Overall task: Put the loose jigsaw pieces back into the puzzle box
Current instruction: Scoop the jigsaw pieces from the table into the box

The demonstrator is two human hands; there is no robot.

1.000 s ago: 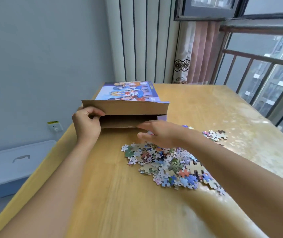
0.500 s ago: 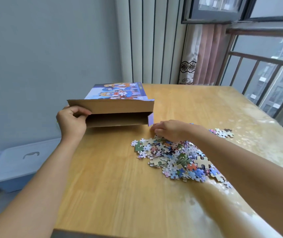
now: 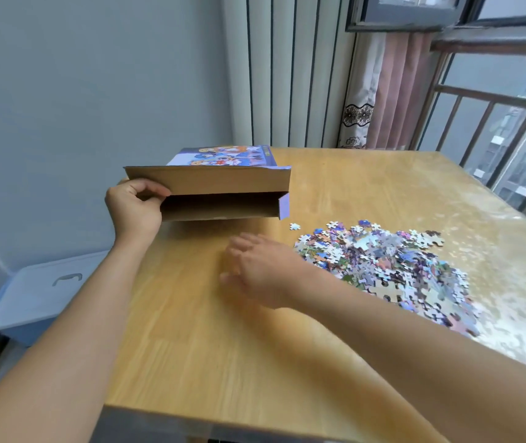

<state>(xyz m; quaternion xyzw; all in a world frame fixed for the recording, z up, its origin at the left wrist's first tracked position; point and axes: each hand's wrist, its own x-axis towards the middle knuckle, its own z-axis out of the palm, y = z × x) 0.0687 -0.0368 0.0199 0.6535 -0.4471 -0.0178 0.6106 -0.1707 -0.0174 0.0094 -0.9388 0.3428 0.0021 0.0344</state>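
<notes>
Cardboard puzzle box (image 3: 220,183) open on glossy wooden counter (image 3: 223,330).
We note left hand (image 3: 133,209) gripping its flap; right hand (image 3: 261,270), blurred, grip indeterminate, beside knobbed jigsaw pieces (image 3: 383,263).

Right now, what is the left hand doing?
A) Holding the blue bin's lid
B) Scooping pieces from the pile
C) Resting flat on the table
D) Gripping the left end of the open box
D: the left hand curls around the left end of the puzzle box, by its open mouth, while the pile of pieces lies to the right.

Soft window daylight, motion blur, edge distortion
</notes>
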